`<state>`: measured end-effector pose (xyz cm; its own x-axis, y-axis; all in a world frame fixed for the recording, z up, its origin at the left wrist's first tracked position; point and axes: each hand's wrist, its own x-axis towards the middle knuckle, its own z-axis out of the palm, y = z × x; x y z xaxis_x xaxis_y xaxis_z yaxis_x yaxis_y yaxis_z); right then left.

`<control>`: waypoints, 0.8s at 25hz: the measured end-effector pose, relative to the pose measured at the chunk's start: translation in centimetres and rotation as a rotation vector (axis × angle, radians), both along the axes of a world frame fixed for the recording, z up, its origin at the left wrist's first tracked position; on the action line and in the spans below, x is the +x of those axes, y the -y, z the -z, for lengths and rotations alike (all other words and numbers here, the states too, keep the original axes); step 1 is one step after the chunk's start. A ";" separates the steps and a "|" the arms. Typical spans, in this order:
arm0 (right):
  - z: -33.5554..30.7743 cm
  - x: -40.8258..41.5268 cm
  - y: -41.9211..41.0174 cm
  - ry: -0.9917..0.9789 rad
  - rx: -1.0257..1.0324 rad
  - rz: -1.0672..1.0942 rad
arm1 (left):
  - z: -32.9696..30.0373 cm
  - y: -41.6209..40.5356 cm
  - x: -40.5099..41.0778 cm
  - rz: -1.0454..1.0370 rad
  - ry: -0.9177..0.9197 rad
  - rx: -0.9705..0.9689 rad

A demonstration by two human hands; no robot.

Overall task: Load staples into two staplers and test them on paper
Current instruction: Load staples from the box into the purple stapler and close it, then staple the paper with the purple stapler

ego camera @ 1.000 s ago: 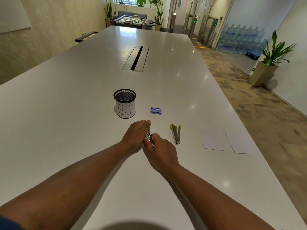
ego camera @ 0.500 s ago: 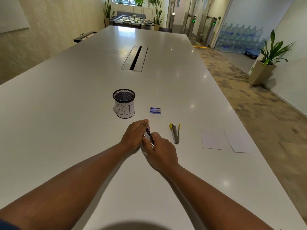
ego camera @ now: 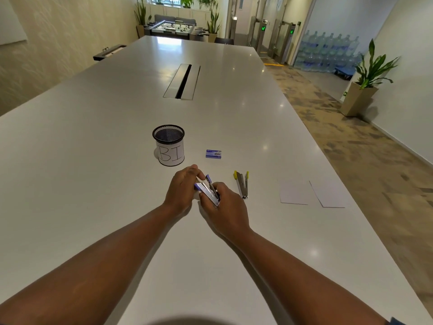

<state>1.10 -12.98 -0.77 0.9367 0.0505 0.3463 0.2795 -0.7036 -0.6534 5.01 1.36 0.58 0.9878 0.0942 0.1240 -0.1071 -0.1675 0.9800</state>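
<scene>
Table (ego camera: 93, 160) first: it carries the mesh cup (ego camera: 168, 145), two paper sheets (ego camera: 294, 192) to your right, the yellow stapler (ego camera: 242, 184) lying opened, and the small staple box (ego camera: 213, 154). Your left hand (ego camera: 180, 191) and right hand (ego camera: 226, 207) both grip the purple stapler (ego camera: 208, 190) just above the surface, its top hinged up. You look to be at the loading step for this one; next you'll likely need staples from that box, well clear of your fingers.
</scene>
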 end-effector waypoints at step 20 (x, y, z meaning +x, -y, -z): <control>-2.4 -0.7 19.2 -0.061 0.524 0.499 | -3.0 18.8 1.6 0.449 0.151 0.648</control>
<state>0.44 -32.18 1.59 0.8233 -0.5462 0.1543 -0.0407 -0.3278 -0.9439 6.62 -17.43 3.61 0.8824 -0.4448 0.1532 -0.4229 -0.6074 0.6725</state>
